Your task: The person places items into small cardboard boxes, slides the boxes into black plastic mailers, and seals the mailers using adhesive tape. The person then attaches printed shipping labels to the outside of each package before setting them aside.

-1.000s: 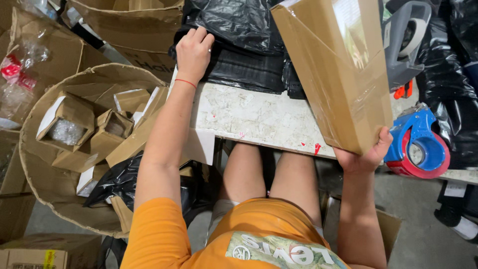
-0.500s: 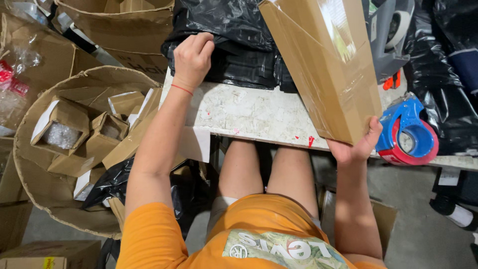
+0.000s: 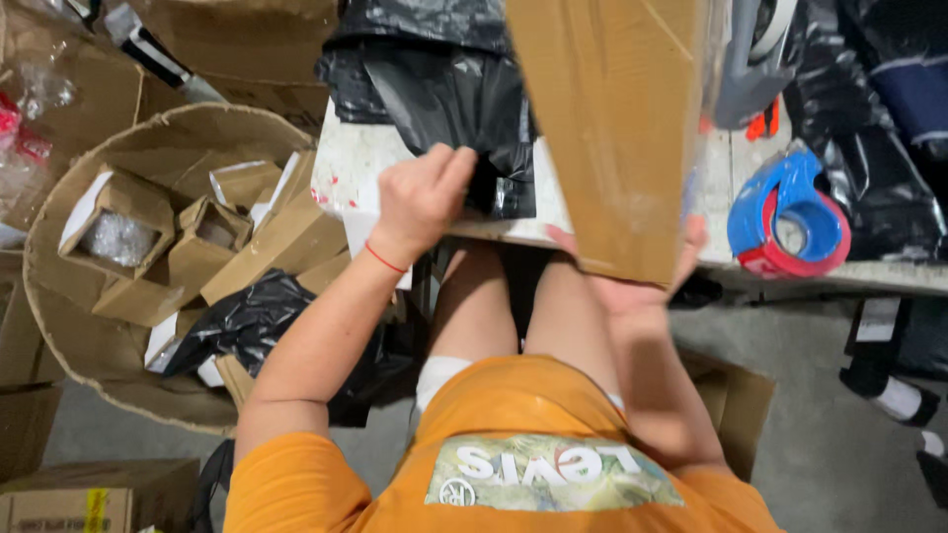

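As the view has swung closer over the desk point(image 3: 632, 158), the tall brown cardboard box point(image 3: 612, 128) now fills the upper middle of the picture instead of leaning off to the right. It stands on end at the desk's near edge, wrapped in clear tape. The right hand point(image 3: 632, 281) is cupped under its bottom corner, fingers curled up around it and gripping it. The left hand point(image 3: 420, 197) has come back from the far pile to the near edge and is closed on the corner of a black plastic bag point(image 3: 464, 109), which lies on the desk just beside the box. To the right sits a blue and red tape dispenser point(image 3: 790, 212). On the floor at left, a large round cardboard bin point(image 3: 59, 326) holds several small open cartons, one with crumpled clear plastic inside, plus a loose black bag point(image 3: 247, 316). Both things are now drawn together in front of the person.
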